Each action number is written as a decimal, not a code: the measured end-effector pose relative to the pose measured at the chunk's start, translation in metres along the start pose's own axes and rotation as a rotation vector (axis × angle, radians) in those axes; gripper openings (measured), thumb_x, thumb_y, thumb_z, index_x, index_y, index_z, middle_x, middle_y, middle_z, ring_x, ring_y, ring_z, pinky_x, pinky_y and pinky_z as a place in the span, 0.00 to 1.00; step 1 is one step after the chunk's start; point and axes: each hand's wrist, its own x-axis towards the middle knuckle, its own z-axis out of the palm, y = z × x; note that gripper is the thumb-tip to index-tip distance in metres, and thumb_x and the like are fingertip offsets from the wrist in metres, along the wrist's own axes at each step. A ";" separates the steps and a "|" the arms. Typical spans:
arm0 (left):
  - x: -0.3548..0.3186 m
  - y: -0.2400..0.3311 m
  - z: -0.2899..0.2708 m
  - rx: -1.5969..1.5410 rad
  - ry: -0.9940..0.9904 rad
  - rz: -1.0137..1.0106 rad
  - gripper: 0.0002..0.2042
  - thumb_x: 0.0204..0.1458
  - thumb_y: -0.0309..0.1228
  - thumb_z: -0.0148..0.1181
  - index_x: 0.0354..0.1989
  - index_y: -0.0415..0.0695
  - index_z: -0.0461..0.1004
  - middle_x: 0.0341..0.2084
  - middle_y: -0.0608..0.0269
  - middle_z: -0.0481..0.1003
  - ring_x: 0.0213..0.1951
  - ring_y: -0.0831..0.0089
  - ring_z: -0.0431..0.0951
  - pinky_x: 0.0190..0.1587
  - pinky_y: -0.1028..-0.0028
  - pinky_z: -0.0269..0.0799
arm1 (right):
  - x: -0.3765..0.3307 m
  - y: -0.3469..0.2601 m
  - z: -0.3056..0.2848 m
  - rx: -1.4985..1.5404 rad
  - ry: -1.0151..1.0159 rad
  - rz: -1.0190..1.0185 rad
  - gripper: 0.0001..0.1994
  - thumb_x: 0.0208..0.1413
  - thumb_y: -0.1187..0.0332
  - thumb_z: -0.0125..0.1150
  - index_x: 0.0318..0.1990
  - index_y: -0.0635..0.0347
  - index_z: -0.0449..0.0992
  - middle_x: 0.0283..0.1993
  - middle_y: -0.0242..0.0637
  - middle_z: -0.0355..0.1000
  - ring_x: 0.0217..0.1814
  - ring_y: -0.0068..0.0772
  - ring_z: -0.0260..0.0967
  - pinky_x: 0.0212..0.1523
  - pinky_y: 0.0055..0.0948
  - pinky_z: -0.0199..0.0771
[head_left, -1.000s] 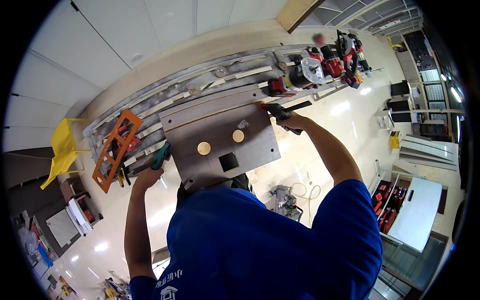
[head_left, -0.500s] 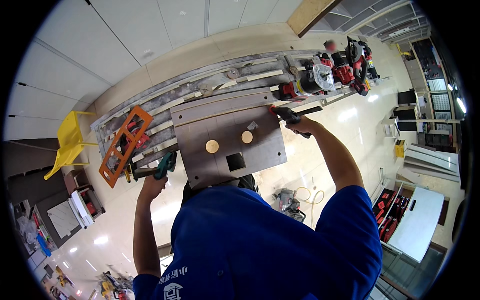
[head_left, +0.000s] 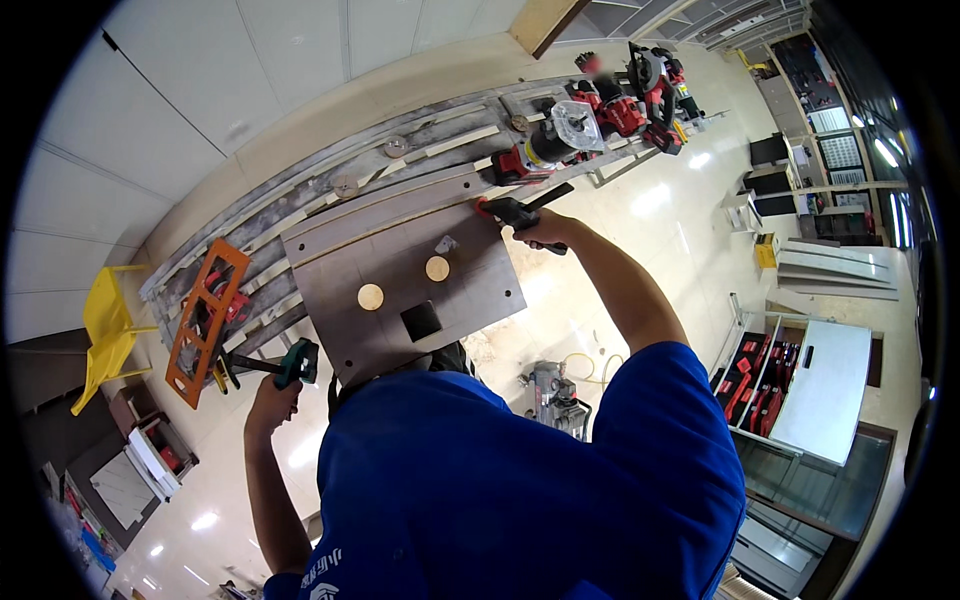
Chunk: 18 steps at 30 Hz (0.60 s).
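Note:
A grey-brown board (head_left: 470, 285) with two pale round discs and a square hole lies on a long workbench (head_left: 300, 205). My left hand (head_left: 270, 400) grips the handle of a green and black clamp (head_left: 290, 362) at the board's left corner. My right hand (head_left: 548, 230) is closed on a red and black clamp (head_left: 505, 210) at the board's right corner. My blue shirt hides the board's near edge.
An orange frame (head_left: 205, 320) leans on the bench's left end. Red power tools (head_left: 600, 110) and a circular saw crowd its right end. A yellow chair (head_left: 105, 335) is at the left. A small machine (head_left: 550, 395), red tool cases (head_left: 760, 370) and a white table (head_left: 825, 390) stand on the floor to the right.
Both hands stay on their clamps. The whole view has shifted a little, with the board and bench sitting lower and further right in the picture.

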 end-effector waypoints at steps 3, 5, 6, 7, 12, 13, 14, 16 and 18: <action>0.005 -0.004 0.007 -0.088 -0.007 -0.002 0.09 0.52 0.31 0.56 0.23 0.42 0.70 0.15 0.66 0.69 0.16 0.75 0.70 0.21 0.74 0.66 | -0.012 -0.001 0.015 0.062 0.061 0.027 0.10 0.51 0.68 0.69 0.34 0.60 0.72 0.23 0.31 0.70 0.21 0.24 0.69 0.22 0.26 0.72; 0.003 -0.003 0.010 -0.096 -0.001 0.001 0.09 0.52 0.31 0.56 0.23 0.42 0.70 0.15 0.66 0.69 0.16 0.75 0.70 0.21 0.74 0.66 | -0.013 0.015 0.010 0.082 0.047 0.030 0.11 0.51 0.67 0.69 0.34 0.60 0.72 0.23 0.32 0.71 0.21 0.23 0.69 0.21 0.26 0.71; 0.006 -0.009 0.011 -0.089 0.005 0.010 0.09 0.52 0.31 0.56 0.23 0.42 0.70 0.15 0.66 0.69 0.16 0.75 0.70 0.21 0.73 0.65 | -0.014 0.028 0.004 0.090 0.057 0.023 0.11 0.51 0.67 0.69 0.34 0.60 0.73 0.23 0.32 0.71 0.21 0.23 0.69 0.22 0.26 0.72; 0.011 -0.014 0.012 -0.092 0.007 0.024 0.10 0.53 0.32 0.57 0.23 0.41 0.70 0.15 0.65 0.69 0.16 0.75 0.70 0.20 0.73 0.66 | -0.015 0.043 -0.008 0.096 0.072 0.015 0.10 0.51 0.67 0.69 0.33 0.60 0.73 0.23 0.32 0.71 0.21 0.23 0.69 0.22 0.26 0.72; 0.008 -0.013 0.013 -0.065 0.030 0.001 0.12 0.55 0.35 0.57 0.23 0.41 0.70 0.15 0.65 0.70 0.16 0.75 0.72 0.19 0.73 0.66 | -0.058 0.065 -0.049 0.037 0.050 0.082 0.08 0.52 0.68 0.67 0.31 0.58 0.73 0.22 0.30 0.70 0.21 0.23 0.67 0.23 0.29 0.70; 0.009 -0.015 0.013 -0.079 0.026 0.021 0.12 0.55 0.35 0.57 0.23 0.42 0.70 0.15 0.65 0.70 0.16 0.75 0.71 0.19 0.73 0.66 | -0.066 0.065 -0.051 0.001 0.039 0.072 0.07 0.52 0.68 0.66 0.31 0.58 0.73 0.21 0.30 0.70 0.21 0.23 0.67 0.23 0.29 0.70; 0.010 -0.020 0.013 -0.095 0.029 0.037 0.12 0.55 0.35 0.57 0.23 0.42 0.70 0.14 0.65 0.70 0.16 0.75 0.71 0.19 0.73 0.66 | -0.073 0.071 -0.052 -0.004 0.063 0.059 0.07 0.52 0.68 0.66 0.31 0.58 0.73 0.21 0.30 0.70 0.21 0.23 0.67 0.24 0.28 0.69; -0.003 -0.005 0.007 -0.088 0.035 0.013 0.13 0.55 0.36 0.57 0.22 0.42 0.70 0.14 0.64 0.71 0.15 0.75 0.71 0.19 0.73 0.66 | -0.092 0.082 -0.050 -0.065 0.129 0.077 0.07 0.53 0.68 0.65 0.33 0.59 0.73 0.22 0.30 0.69 0.21 0.23 0.67 0.25 0.30 0.70; -0.026 -0.001 -0.002 -0.035 0.069 -0.030 0.11 0.54 0.35 0.58 0.26 0.40 0.71 0.16 0.64 0.71 0.18 0.76 0.72 0.21 0.73 0.67 | -0.130 0.030 -0.034 -0.302 0.181 0.177 0.08 0.53 0.68 0.65 0.37 0.60 0.73 0.22 0.31 0.69 0.22 0.25 0.67 0.27 0.33 0.70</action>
